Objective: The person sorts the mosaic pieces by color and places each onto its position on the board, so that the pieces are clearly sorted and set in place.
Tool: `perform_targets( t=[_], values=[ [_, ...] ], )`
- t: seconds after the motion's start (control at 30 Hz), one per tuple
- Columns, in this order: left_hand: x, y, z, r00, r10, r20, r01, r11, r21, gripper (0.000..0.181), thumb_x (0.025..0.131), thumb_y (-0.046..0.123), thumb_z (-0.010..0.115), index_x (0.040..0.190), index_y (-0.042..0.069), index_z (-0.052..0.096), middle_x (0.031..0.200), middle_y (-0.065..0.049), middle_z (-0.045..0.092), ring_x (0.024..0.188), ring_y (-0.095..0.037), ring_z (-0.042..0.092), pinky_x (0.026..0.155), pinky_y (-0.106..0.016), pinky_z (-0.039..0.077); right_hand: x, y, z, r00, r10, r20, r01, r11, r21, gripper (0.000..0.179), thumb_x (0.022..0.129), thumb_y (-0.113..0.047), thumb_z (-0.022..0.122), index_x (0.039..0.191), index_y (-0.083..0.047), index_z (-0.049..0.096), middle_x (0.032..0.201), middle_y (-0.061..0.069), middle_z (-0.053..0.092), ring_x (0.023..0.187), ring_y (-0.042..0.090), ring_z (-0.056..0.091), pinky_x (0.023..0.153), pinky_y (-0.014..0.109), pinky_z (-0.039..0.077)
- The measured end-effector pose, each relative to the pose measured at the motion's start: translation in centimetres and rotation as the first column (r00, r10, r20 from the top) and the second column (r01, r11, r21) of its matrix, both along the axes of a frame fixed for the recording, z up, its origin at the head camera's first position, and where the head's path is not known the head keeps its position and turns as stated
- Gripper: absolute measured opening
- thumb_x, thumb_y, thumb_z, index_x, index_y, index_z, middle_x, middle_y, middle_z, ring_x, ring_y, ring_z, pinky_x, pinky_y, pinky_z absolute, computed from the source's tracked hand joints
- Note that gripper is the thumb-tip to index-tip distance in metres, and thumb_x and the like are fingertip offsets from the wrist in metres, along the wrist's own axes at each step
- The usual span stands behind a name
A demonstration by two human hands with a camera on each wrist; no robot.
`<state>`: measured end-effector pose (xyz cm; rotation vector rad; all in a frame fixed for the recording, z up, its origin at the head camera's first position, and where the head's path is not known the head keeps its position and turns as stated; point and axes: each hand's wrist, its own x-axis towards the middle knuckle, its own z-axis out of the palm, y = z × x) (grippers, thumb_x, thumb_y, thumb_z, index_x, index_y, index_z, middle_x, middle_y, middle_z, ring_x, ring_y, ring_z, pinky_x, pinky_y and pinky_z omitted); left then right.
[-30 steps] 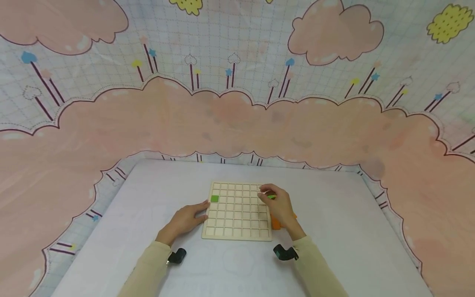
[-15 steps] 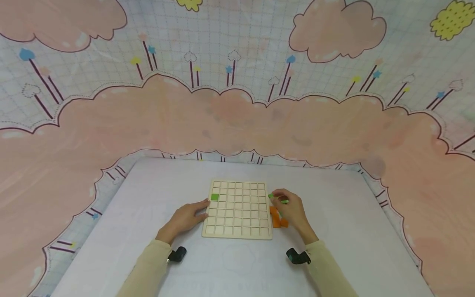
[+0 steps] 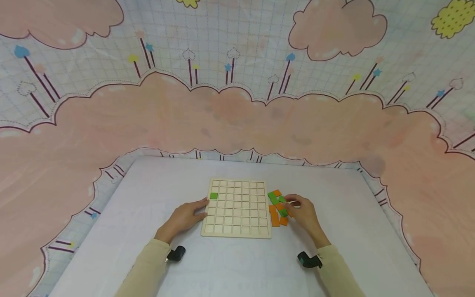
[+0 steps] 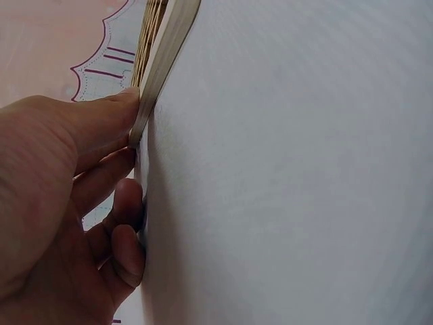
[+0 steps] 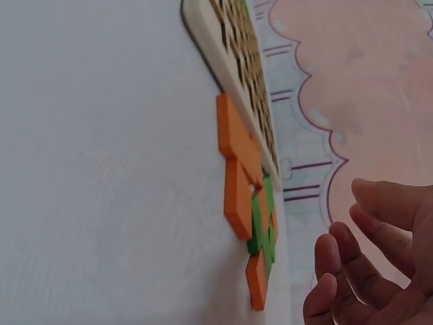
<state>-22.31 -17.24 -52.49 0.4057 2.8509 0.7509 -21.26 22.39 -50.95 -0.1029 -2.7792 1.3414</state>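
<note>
A square wooden grid board (image 3: 236, 236) lies flat, with one green square tile (image 3: 214, 196) in a cell by its left side. My left hand (image 3: 182, 218) touches the board's left edge with thumb and fingertips; the left wrist view shows them against the board's edge (image 4: 162, 68). Beyond the right edge lies a loose group of green tiles (image 3: 273, 199) and orange tiles (image 3: 274, 218). Over the right side of this group is my right hand (image 3: 304, 212), its fingers bent loosely. Nothing sits between its fingers in the right wrist view, where the hand (image 5: 379, 264) is apart from the tiles.
A white tabletop (image 3: 237, 268) surrounds the board and the tiles. Behind it and at both sides hangs a patterned cloth (image 3: 237, 119) with clouds. Each wrist wears a small black camera, such as the right one (image 3: 309, 260).
My right hand has drawn back rightward from the board's upper right corner to above the tiles, uncovering more green and orange ones. My left hand has stayed at the board's edge.
</note>
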Motion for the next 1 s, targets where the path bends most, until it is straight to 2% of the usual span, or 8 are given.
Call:
perform_targets(
  t=[0.27, 0.47, 0.7, 1.0],
  values=[
    [0.0, -0.1, 0.0, 1.000, -0.012, -0.007, 0.012, 1.000, -0.001, 0.052, 0.095, 0.029, 0.064, 0.144, 0.016, 0.051, 0.153, 0.000, 0.046, 0.138, -0.034, 0.047, 0.113, -0.055, 0.039, 0.2, 1.3, -0.5, 1.000, 0.003, 0.019, -0.004, 0.999, 0.041, 0.027, 0.093, -0.018, 0.067, 0.118, -0.007, 0.069, 0.117, 0.014, 0.069, 0.104, 0.028, 0.064, 0.085, 0.039, 0.058],
    [0.0, -0.1, 0.1, 1.000, -0.004, 0.001, 0.004, 1.000, 0.001, 0.052, 0.095, 0.028, 0.064, 0.144, 0.016, 0.051, 0.153, 0.000, 0.046, 0.138, -0.034, 0.046, 0.113, -0.055, 0.038, -0.2, 2.1, -0.6, 0.999, 0.013, 0.051, -0.017, 0.998, 0.068, 0.027, 0.093, -0.015, 0.066, 0.119, -0.005, 0.069, 0.117, 0.017, 0.068, 0.103, 0.028, 0.063, 0.082, 0.036, 0.058],
    [0.0, -0.1, 0.1, 1.000, 0.001, 0.017, -0.001, 1.000, 0.007, 0.052, 0.095, 0.029, 0.065, 0.144, 0.017, 0.051, 0.153, 0.002, 0.045, 0.139, -0.033, 0.046, 0.114, -0.054, 0.038, -1.1, 2.6, -1.3, 0.994, 0.018, 0.104, -0.028, 0.995, 0.092, 0.028, 0.093, -0.015, 0.066, 0.118, -0.003, 0.069, 0.109, 0.014, 0.070, 0.096, 0.024, 0.061, 0.079, 0.031, 0.055],
    [0.1, -0.2, 0.1, 1.000, -0.003, 0.001, 0.003, 1.000, 0.011, 0.053, 0.095, 0.029, 0.065, 0.144, 0.017, 0.051, 0.153, 0.001, 0.045, 0.139, -0.034, 0.046, 0.113, -0.055, 0.038, -1.8, 2.4, -1.8, 0.989, 0.033, 0.144, -0.052, 0.990, 0.130, 0.028, 0.093, -0.014, 0.066, 0.118, -0.004, 0.070, 0.099, 0.011, 0.067, 0.088, 0.021, 0.057, 0.075, 0.026, 0.049]
  ],
)
